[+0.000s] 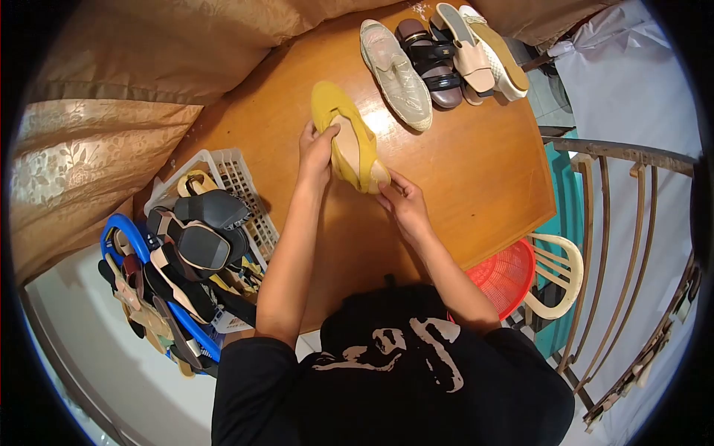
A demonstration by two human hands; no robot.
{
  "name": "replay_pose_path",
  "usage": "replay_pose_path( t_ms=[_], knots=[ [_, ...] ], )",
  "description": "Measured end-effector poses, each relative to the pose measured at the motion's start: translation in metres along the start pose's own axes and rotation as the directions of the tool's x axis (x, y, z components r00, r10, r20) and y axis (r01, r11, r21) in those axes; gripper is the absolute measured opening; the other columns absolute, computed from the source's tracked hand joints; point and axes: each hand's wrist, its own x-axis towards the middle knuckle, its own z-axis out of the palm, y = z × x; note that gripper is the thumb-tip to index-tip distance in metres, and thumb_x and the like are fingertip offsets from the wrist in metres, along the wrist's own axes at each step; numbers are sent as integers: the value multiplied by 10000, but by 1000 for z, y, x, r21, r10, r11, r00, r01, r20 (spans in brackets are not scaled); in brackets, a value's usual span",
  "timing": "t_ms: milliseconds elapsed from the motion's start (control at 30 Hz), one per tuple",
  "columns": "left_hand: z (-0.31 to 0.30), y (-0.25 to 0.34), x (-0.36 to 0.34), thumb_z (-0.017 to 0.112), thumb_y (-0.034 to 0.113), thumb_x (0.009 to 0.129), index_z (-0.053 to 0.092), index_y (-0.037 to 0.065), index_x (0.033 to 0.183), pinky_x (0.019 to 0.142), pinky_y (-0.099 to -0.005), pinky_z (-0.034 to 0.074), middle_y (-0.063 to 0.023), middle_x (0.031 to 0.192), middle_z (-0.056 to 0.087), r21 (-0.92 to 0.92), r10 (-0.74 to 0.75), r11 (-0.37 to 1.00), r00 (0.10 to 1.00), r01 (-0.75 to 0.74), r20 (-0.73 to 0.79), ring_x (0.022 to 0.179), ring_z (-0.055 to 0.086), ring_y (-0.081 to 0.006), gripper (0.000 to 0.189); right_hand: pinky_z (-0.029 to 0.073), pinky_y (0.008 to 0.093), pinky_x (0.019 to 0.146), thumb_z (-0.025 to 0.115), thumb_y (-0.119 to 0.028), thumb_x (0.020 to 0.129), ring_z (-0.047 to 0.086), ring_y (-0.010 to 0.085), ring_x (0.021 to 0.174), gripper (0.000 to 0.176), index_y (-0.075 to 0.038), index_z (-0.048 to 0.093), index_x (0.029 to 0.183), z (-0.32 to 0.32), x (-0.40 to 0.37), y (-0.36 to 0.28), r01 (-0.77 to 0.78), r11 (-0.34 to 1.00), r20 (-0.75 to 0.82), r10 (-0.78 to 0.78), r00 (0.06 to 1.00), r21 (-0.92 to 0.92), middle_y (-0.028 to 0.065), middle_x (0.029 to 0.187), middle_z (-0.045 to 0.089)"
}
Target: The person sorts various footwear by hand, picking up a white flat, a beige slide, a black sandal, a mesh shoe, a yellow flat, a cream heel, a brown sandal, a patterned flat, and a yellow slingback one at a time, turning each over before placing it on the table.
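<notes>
A yellow shoe point(346, 141) with a pale insole is held above the wooden table point(476, 178), its toe toward the back. My left hand point(317, 154) grips its left side, with the thumb over the opening's edge. At the heel end, my right hand point(402, 199) pinches the shoe between thumb and fingers. Behind and to the right, a pale woven shoe point(396, 75) lies on the table beside dark strapped sandals point(431, 63), a beige sandal point(473, 59) and a white-edged shoe point(500, 56).
At the left stand a white plastic basket point(249, 197) and a blue-rimmed container point(128, 227), both heaped with shoes. A red basket point(502, 279) and a cream plastic chair point(569, 279) are off the table's right edge. Brown curtains point(156, 44) hang behind.
</notes>
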Motion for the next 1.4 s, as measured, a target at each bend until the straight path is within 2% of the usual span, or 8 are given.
replay_pose_path(
  t_ms=[300,700,833,933,1033,1133,1333,1400],
  knots=[
    [28,22,79,640,-19,860,541,-92,1293,815,-359,573,-187,1111,702,304,5,953,1000,-3,-4,925,706,-253,450,523,280,946,607,-133,1018,634,131,1047,387,16,579,1374,19,69,-14,160,987,-136,-160,978,-11,60,1218,652],
    [34,6,147,702,43,865,602,-91,1240,707,-329,553,-144,1004,713,559,149,821,989,-113,-18,825,689,-203,411,559,372,995,561,-185,1052,689,243,1055,321,57,585,1262,17,107,-27,153,973,-174,-123,977,171,151,1183,678],
    [38,5,158,717,60,839,597,-86,1250,678,-332,549,-149,998,714,667,213,731,977,-143,-24,795,686,-201,452,575,349,902,567,-158,1045,678,210,990,322,44,561,1295,25,109,-27,181,963,-219,-137,966,200,126,1188,658],
    [40,7,156,715,79,726,619,-56,1257,942,-390,534,-219,1124,725,636,158,769,983,-63,-93,1047,709,-321,556,560,326,809,583,-174,1038,679,189,927,339,-9,545,1332,31,110,-24,187,966,-266,-135,954,180,106,1177,662],
    [40,4,153,714,83,728,565,-19,1336,965,-390,526,-216,1149,716,686,271,714,959,-141,-84,1086,696,-325,634,540,320,758,598,-190,1032,673,178,915,356,-36,537,1347,32,109,-23,167,978,-285,-126,950,125,88,1158,665],
    [38,-3,162,743,14,791,401,31,1482,712,-372,587,-163,1033,715,694,327,682,945,-230,-9,851,715,-254,772,541,331,758,602,-192,1028,671,186,942,389,-30,513,1369,27,112,-23,154,981,-270,-118,956,119,85,1166,658],
    [39,10,127,794,77,772,368,33,1506,920,-391,550,-224,1334,545,580,187,806,980,-117,-63,1121,625,-278,851,551,369,832,629,-151,979,641,244,1042,653,-47,284,1523,34,85,-43,124,973,-234,-77,969,195,131,1415,471],
    [31,4,106,824,155,750,376,37,1496,1028,-419,478,-249,1355,511,561,309,796,949,-228,-53,1222,555,-333,879,544,392,865,634,-150,964,614,254,1084,665,-68,281,1522,35,64,-47,67,968,-168,-27,985,242,122,1396,458]
  ],
)
